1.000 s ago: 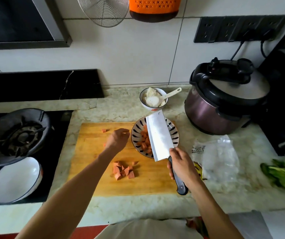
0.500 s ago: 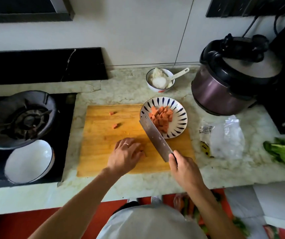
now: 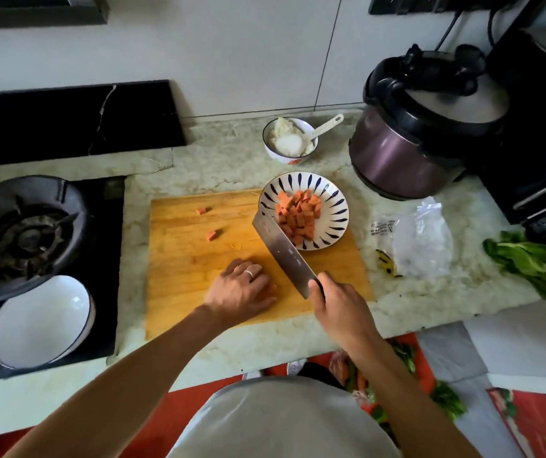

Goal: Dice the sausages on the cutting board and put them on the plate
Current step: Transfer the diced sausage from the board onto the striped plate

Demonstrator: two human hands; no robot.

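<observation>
Sausage cubes [image 3: 299, 215] lying heaped in the striped plate [image 3: 334, 226], which is sitting on the far right corner of the cutting board [image 3: 185, 266], its rim hanging partly over the board's edge onto the marble counter [image 3: 232, 160]. Two stray cubes resting apart on the bare wood, one [image 3: 201, 211] near the far edge and another [image 3: 211, 235] a little nearer, both well left of the plate. Left hand [image 3: 242, 292] lying palm down on the board with fingers curled together, ring showing on one finger, cupping something underneath that cannot be made out. Right hand [image 3: 337, 302] gripping the handle of the cleaver [image 3: 283, 251], fingers wrapped closed around it, blade tilted and slanting from the hand up toward the near left rim of the plate, its far tip overlapping that rim. Both hands staying close together, cleaver between them and the plate. Bowl of white food [image 3: 290, 142] with a spoon standing behind the plate, rice cooker [image 3: 420, 127] off to the right. Clear plastic bag [image 3: 420, 239] and leafy greens [image 3: 529, 259] lying right of the board. Gas burner [image 3: 27, 233] and an empty white bowl [image 3: 42, 322] sitting to the left.
</observation>
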